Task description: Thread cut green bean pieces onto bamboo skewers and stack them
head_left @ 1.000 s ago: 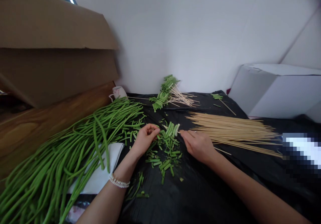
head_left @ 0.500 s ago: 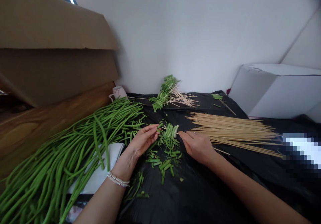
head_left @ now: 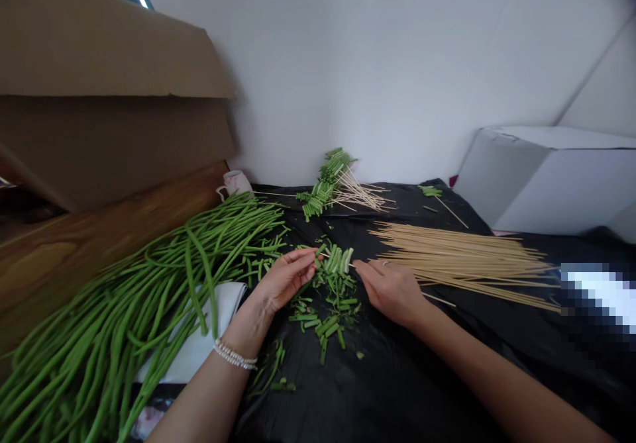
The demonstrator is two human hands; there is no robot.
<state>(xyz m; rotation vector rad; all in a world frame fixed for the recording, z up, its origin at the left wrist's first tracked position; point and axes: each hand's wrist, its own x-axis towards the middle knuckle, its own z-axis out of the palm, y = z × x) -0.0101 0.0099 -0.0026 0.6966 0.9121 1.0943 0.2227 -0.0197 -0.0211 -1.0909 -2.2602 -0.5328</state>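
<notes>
My right hand [head_left: 390, 289] is closed on a thin wooden skewer, whose shaft runs out past the wrist. Several short green bean pieces [head_left: 340, 259] are threaded side by side on its left part. At the skewer's left tip, my left hand [head_left: 294, 272] pinches one more short bean piece [head_left: 318, 255] between thumb and fingers. Loose cut bean pieces [head_left: 328, 327] lie scattered below on the black plastic sheet [head_left: 348, 396]. A large heap of long green beans [head_left: 129, 310] spreads left of my left hand.
Bare skewers [head_left: 462, 257] lie in a pile at the right. Filled bean skewers [head_left: 328, 181] are stacked by the wall, with another [head_left: 430, 192] farther right. A mug [head_left: 236, 183], a cardboard box [head_left: 109, 85] and a white box [head_left: 556, 178] stand around the sheet.
My left hand has shifted slightly right with the bean piece, closer to the row on the skewer. My right hand has hardly moved.
</notes>
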